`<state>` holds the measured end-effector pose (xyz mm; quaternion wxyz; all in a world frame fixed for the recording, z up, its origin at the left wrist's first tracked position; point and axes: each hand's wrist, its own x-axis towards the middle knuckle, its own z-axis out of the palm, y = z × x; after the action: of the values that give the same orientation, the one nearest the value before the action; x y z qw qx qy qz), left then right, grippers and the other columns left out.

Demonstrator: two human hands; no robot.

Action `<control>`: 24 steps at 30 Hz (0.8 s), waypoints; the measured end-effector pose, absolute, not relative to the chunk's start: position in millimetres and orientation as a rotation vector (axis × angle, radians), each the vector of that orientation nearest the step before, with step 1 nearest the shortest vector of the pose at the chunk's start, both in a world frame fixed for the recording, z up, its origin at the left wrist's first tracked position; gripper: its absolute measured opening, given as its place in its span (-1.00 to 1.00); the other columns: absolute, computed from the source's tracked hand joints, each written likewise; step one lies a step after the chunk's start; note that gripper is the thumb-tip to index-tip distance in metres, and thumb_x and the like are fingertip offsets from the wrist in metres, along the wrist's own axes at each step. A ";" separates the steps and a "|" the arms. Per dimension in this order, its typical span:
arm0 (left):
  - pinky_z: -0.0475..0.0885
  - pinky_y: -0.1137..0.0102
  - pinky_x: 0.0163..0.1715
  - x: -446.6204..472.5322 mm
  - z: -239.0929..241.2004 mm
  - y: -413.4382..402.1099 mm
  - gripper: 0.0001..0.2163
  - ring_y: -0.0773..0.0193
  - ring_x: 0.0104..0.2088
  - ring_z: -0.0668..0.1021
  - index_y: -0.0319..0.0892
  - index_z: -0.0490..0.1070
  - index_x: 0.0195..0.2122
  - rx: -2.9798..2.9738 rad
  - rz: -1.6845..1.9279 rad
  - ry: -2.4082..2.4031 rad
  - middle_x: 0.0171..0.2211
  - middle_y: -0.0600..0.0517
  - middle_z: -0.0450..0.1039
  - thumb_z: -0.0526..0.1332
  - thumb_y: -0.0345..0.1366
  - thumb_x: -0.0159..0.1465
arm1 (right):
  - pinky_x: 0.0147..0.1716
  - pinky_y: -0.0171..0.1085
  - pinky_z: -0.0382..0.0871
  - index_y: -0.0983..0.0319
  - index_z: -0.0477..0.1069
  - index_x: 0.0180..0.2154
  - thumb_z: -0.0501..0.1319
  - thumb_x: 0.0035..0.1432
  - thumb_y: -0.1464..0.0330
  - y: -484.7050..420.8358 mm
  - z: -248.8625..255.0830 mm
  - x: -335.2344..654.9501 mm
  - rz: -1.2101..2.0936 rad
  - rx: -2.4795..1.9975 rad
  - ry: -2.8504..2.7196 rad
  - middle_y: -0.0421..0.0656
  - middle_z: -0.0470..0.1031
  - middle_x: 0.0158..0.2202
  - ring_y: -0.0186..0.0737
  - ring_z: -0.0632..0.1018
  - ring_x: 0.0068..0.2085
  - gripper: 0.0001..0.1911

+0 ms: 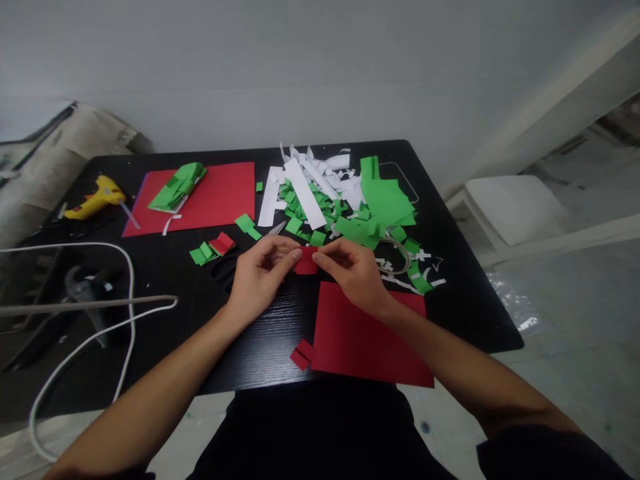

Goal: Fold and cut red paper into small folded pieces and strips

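Observation:
A small piece of red paper (307,262) is pinched between both hands above the middle of the black table. Its left edge sits between thumb and fingers of my left hand (260,270), its right edge in the same grip of my right hand (356,270). A large red sheet (370,333) lies under my right wrist. Touching that sheet's left edge is a small folded red piece (303,354). Left of my left hand lie small folded green and red pieces (213,249). Black-handled scissors (223,268) are partly hidden behind that hand.
Green and white paper scraps (305,193) pile up behind my hands, with green sheets (385,200) to their right. A roll of tape (395,257) lies near my right hand. At left are a yellow glue gun (97,199), pliers (87,293) and a white cable (131,280).

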<state>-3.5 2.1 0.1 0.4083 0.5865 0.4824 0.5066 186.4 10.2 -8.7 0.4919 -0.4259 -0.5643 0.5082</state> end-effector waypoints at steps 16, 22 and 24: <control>0.52 0.45 -0.36 -4.0 -1.7 3.2 -0.82 0.37 -0.42 0.56 -0.17 0.54 -0.17 1.477 1.247 1.153 -0.40 0.08 0.55 0.44 -0.26 0.26 | -0.17 -0.19 0.60 0.14 0.58 -0.10 0.44 0.18 0.27 12.1 -11.7 187.5 1.358 -0.995 -1.327 -0.18 0.69 -0.24 -0.20 0.68 -0.20 -0.75; 0.54 0.42 -0.33 -3.6 -5.7 4.7 -0.77 0.33 -0.39 0.59 -0.17 0.55 -0.16 1.444 1.264 1.161 -0.39 0.07 0.57 0.48 -0.26 0.20 | -0.15 -0.15 0.63 0.14 0.60 -0.14 0.47 0.15 0.22 13.9 -12.5 188.5 1.374 -1.012 -1.311 -0.17 0.70 -0.26 -0.17 0.70 -0.19 -0.75; 0.54 0.43 -0.33 -3.1 -5.7 4.6 -0.76 0.33 -0.38 0.59 -0.18 0.55 -0.16 1.431 1.261 1.164 -0.39 0.06 0.57 0.48 -0.25 0.20 | -0.18 -0.17 0.62 0.14 0.61 -0.15 0.49 0.13 0.20 14.2 -12.7 188.4 1.375 -1.013 -1.304 -0.18 0.70 -0.28 -0.18 0.70 -0.22 -0.73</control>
<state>-3.1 4.6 -5.7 0.4383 0.5756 0.4683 0.5072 188.4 14.2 -12.7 0.4763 -0.4145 -0.5336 0.5627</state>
